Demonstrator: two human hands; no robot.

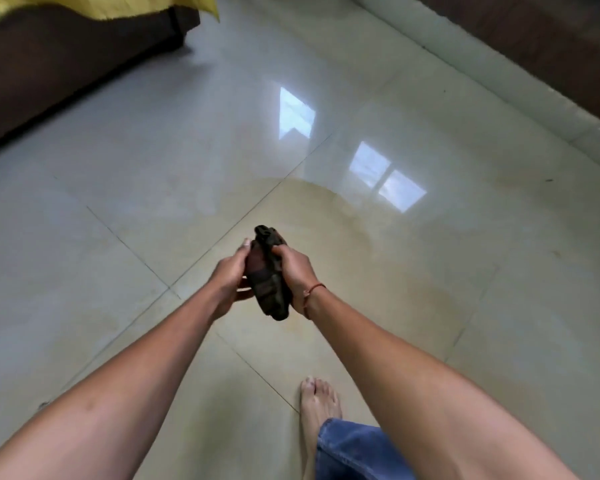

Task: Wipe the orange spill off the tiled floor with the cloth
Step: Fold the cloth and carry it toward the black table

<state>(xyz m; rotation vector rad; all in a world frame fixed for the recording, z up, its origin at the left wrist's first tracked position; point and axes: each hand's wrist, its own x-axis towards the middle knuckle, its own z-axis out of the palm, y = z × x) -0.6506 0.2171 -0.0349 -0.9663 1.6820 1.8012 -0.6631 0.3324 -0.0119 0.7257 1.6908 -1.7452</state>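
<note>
The tiled floor (125,188) was seen to be smooth and very shiny, with window light mirrored in it. The orange spill (371,271) looked thin and wet. The cloth (269,285) was soft, dark and crumpled. Dark brown wood (49,64) looked matt. Blue denim (354,448) looked rough.

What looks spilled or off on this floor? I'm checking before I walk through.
A faint orange-tan film spreads over the glossy tiled floor, curved edge ahead of the hands. The cloth is bunched between the left hand and right hand, off the floor.
</note>
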